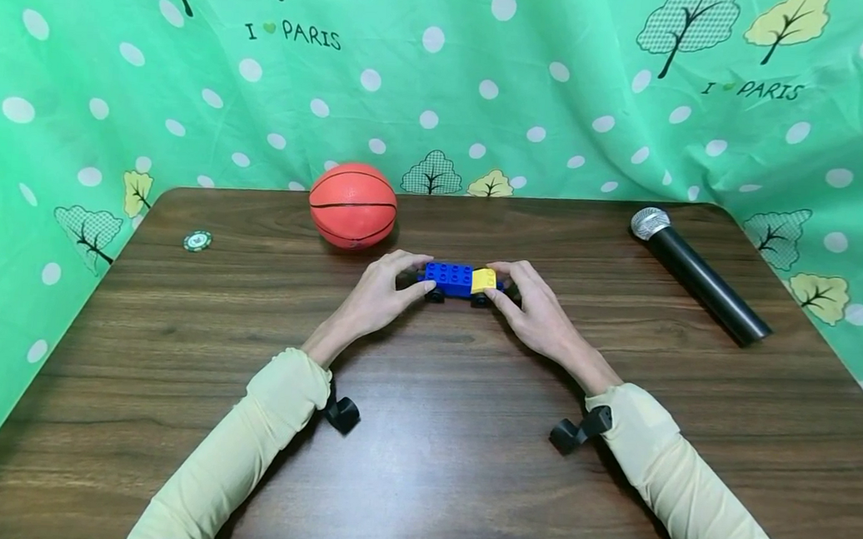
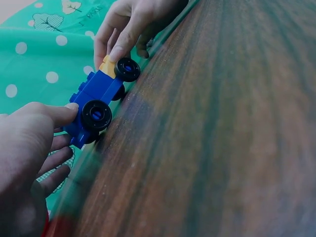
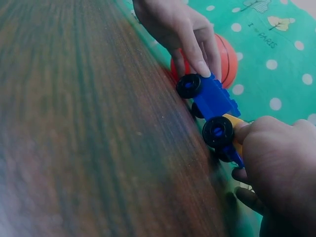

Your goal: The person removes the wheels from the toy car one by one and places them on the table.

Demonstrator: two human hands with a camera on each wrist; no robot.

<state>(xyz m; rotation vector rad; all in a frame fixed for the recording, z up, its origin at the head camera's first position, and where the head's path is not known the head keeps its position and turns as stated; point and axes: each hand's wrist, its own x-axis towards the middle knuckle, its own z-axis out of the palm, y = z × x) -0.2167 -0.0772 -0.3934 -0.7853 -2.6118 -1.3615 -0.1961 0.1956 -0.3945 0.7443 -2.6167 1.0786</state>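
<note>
Wood table [image 1: 248,307]: your left hand [image 1: 379,295] and right hand [image 1: 537,310] pinch the car [image 1: 461,282] at mid-table, wheels down. Uneven squeezing could likely pop the bricks apart.

A blue toy brick car [image 1: 459,281] with a yellow end block stands wheels-down on the table.

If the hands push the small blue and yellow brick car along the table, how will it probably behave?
The brick car would likely roll easily lengthwise, since it stands on black wheels on the smooth wooden table. It looks like light, stiff plastic, so it should not bend. The yellow brick may snap off under hard pressure, as it appears only clipped on. Left hand and right hand grip its ends.
</note>
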